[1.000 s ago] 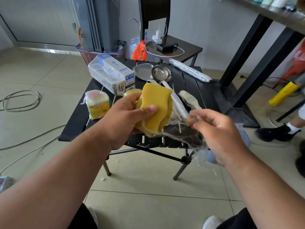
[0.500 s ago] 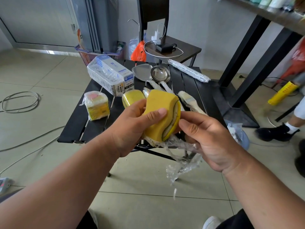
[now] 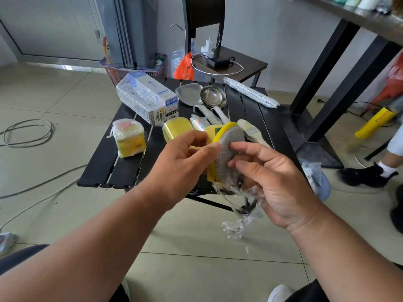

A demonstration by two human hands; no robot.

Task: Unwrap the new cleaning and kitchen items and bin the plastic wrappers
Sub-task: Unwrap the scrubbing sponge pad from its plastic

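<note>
Scouring sponges (image 3: pixel 226 153), yellow with a grey mesh face, held above near edge of black slatted table (image 3: pixel 113 168); mostly bared. Left hand (image 3: pixel 181 171) pinching stack, thumb on mesh. Right hand (image 3: pixel 277 182), fingers loosely curled, gripping clear plastic wrapper (image 3: pixel 237 214), hanging below, not yet binned. Unwrapped sponge (image 3: pixel 176 130) on table. Beyond, wrapped: sponge pack (image 3: pixel 129 138), boxes (image 3: pixel 146 99), spatula (image 3: pixel 192 97), ladle (image 3: pixel 213 99), brush (image 3: pixel 250 131). Judged early stage.

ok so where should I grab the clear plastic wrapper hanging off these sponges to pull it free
Pinch the clear plastic wrapper at its crumpled tail, which hangs below the yellow scouring sponges. Come from underneath with the right hand; the left hand grips the sponges. That bunched end hangs loose, so it probably peels downward.
</note>
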